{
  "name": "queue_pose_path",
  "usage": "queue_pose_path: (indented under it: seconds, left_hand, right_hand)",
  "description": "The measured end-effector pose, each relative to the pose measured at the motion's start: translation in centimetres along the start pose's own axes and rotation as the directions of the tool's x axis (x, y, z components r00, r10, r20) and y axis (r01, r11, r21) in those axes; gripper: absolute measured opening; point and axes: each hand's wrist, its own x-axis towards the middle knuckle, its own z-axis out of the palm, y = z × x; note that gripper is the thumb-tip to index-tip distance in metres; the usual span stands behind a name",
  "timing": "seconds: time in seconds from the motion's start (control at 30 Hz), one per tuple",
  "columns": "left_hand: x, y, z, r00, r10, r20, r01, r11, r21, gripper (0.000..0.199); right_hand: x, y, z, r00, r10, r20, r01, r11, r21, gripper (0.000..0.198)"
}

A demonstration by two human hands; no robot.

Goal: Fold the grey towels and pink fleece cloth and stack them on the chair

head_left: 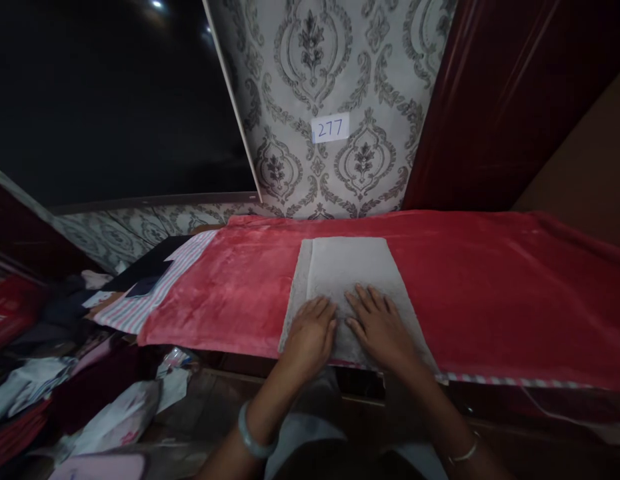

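A grey, soft-looking cloth [350,263], folded into a long panel, lies flat on a red plush blanket [490,287]. A layer edge runs along its left side, and its near end reaches the front of the surface. My left hand [311,330] rests on the cloth's left part, fingers stretched forward and lying against it. On the right part lies my right hand [380,327], palm down with its fingers spread. Neither hand grips anything. A bangle [253,433] circles my left wrist, and a thin bracelet [465,450] my right.
A striped cloth [155,293] shows beyond the blanket's left edge. A large dark screen [115,100] hangs at the upper left. Clothes and bags [115,413] are heaped low on the left. A paper marked 277 [331,127] is on the patterned wall.
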Motion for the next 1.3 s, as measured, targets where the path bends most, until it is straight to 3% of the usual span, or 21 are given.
queue_pose_path:
  seconds: [0.17,0.37,0.53,0.73,0.83,0.9,0.97,1.07,1.3]
  left_hand:
    - [2.7,0.2,1.3,0.987,-0.018,0.159,0.004,0.996,0.089,0.06]
    - [2.2,-0.6,2.6,0.992,-0.035,0.121,0.017,0.99,0.14,0.061]
    - [2.8,-0.8,1.2,0.987,-0.017,0.159,-0.003,0.993,0.121,0.057]
    - [6.6,-1.1,-0.7,0.988,0.024,0.154,-0.039,0.995,0.094,0.048]
    - [9.3,-1.5,-0.4,0.971,0.06,0.23,-0.078,0.994,0.073,0.055]
    - [10.7,-1.9,0.2,0.962,0.049,0.269,-0.073,0.994,0.079,0.059]
    - [11.3,-2.1,1.1,0.969,0.037,0.244,-0.063,0.993,0.099,0.061]
    - [11.3,-2.3,2.3,0.985,0.01,0.173,-0.037,0.988,0.15,0.061]
    - [11.1,-2.6,3.0,0.989,-0.134,0.063,0.116,0.967,0.228,0.068]
  right_hand:
    - [0.0,0.0,0.3,1.0,0.018,-0.007,-0.018,1.0,-0.012,0.057]
    - [0.0,0.0,0.2,1.0,0.019,-0.002,-0.019,1.0,-0.019,0.058]
    - [0.1,-0.1,0.2,1.0,0.024,-0.008,-0.024,1.0,0.015,0.058]
    - [0.3,0.0,0.1,0.999,0.038,0.023,-0.04,0.995,0.091,0.06]
    - [1.6,1.2,-0.8,0.999,-0.024,0.045,0.015,0.98,0.198,0.061]
    - [3.0,2.1,-1.8,1.0,-0.022,-0.011,0.024,0.974,0.226,0.06]
    - [4.4,2.9,-2.5,0.997,0.048,-0.061,-0.037,0.984,0.176,0.058]
    - [5.5,3.5,-2.4,0.992,0.127,-0.023,-0.125,0.991,0.056,0.057]
    - [5.1,3.7,-0.7,0.991,0.128,0.039,-0.129,0.992,0.003,0.057]
